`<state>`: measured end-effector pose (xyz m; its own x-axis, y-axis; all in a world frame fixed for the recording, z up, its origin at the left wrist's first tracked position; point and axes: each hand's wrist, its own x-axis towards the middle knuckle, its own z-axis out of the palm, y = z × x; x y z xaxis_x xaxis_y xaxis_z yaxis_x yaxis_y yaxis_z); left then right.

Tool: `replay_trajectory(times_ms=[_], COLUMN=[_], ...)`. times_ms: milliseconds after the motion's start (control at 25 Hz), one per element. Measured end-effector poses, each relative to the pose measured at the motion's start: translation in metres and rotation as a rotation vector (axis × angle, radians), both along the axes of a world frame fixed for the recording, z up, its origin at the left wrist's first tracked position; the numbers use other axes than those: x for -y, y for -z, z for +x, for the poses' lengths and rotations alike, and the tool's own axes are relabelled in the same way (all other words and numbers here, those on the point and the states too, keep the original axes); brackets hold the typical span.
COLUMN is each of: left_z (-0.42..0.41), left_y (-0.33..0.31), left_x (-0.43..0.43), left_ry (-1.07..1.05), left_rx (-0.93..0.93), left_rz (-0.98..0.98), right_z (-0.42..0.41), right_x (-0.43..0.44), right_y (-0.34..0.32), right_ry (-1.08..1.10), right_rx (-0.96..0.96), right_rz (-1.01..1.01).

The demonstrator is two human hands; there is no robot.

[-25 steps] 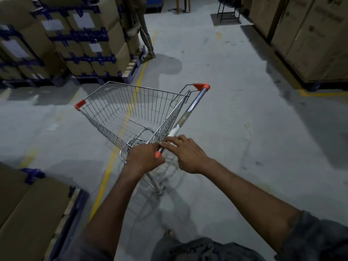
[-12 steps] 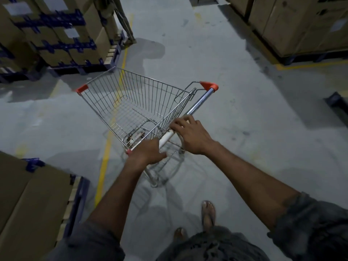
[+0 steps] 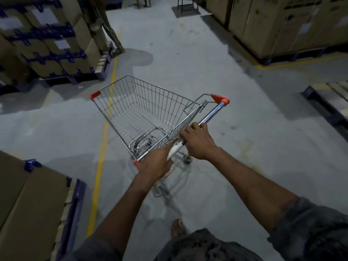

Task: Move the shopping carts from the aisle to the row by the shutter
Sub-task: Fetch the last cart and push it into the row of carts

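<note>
On the grey concrete floor (image 3: 207,72) of a warehouse aisle, I log one wire shopping cart (image 3: 150,117), upright, its nose pointing away from the camera and angled left. A painted yellow line (image 3: 99,166) passes under the front left part of the basket.

Left grip (image 3: 156,166): fingers curled round the near end of the handle bar (image 3: 212,115), just beside the orange end cap. Right grip (image 3: 197,144): fingers wrapped over the middle of the same bar. The far stretch of chrome tube and its orange cap are bare.

Surroundings: banded cartons (image 3: 47,44) stacked on a pallet far left, tall boxes (image 3: 282,25) far right, a bare wooden pallet (image 3: 329,98) at right edge, a flat carton (image 3: 28,204) near left. One sandalled foot (image 3: 177,227) shows behind the cart.
</note>
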<state>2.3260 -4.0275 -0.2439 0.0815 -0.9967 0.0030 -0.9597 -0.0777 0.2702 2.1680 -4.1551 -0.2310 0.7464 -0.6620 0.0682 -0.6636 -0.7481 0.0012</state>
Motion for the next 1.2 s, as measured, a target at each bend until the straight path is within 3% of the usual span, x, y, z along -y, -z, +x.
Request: replay_trajectory(times_ms=[200,360,480,800,960,1200], left_z=[-0.015,-0.034,-0.054,-0.083,-0.088,-0.142], left_y=[-0.008,-0.01,-0.011,-0.005,-0.011,-0.006], left_x=[-0.052,-0.089,-0.101,-0.121,-0.13,-0.139], left_ry=[0.065,-0.05,-0.086,0.118,0.182,0.317], left_rx=[0.027,0.23,0.189,0.076,0.029,0.14], left_rz=[0.056,0.078,0.104,-0.031,0.08,0.08], right_z=[-0.045,-0.08,-0.093,-0.133,-0.168,-0.182], right_x=[-0.052,-0.092,-0.123,-0.179,-0.192,-0.239], right_y=[-0.007,0.003,0.007,-0.004,-0.013,-0.017], right_ry=[0.015,0.005,0.013,0.097,0.293,0.516], right_rx=[-0.007,-0.022,0.005,0.033,-0.058,-0.12], right_rz=[0.102,0.14,0.162,0.231,0.233,0.212])
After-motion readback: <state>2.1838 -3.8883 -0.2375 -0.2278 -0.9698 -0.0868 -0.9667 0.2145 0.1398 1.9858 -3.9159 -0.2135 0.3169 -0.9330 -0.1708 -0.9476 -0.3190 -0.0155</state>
